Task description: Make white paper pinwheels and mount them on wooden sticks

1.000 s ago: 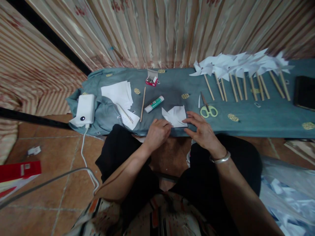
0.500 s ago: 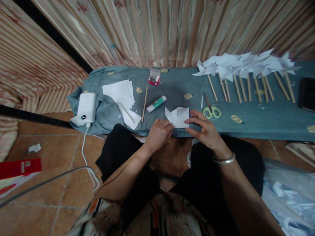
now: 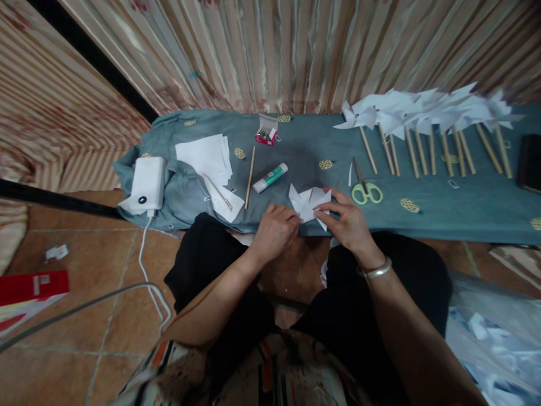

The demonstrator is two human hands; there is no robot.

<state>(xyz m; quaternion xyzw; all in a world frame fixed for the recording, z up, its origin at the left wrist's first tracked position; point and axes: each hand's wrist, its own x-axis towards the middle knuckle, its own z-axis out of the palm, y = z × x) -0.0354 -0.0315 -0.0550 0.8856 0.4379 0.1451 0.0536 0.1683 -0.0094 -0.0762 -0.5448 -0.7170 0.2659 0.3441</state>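
Note:
A white paper piece (image 3: 305,203), cut and partly folded like a pinwheel, is at the front edge of the cloth-covered table (image 3: 296,152). My left hand (image 3: 276,230) is closed on its lower left corner. On its right side, my right hand (image 3: 344,220) pinches the paper between thumb and fingers. Just beyond the paper lies a glue stick (image 3: 270,177), with a thin wooden stick (image 3: 250,177) to its left. Scissors with green handles (image 3: 366,186) rest right of the paper, beside a thin white paper strip (image 3: 350,174).
Several finished white pinwheels (image 3: 409,110) on sticks lie at the back right. Left are paper sheets (image 3: 207,158), a pen (image 3: 220,194) and a white device (image 3: 147,183) with a cable. A small red box (image 3: 266,135) of metal pieces stands open behind. A dark object (image 3: 530,163) is far right.
My right hand has moved left, and its fingers have closed on the paper. The paper's right side is now folded, with a point sticking out below.

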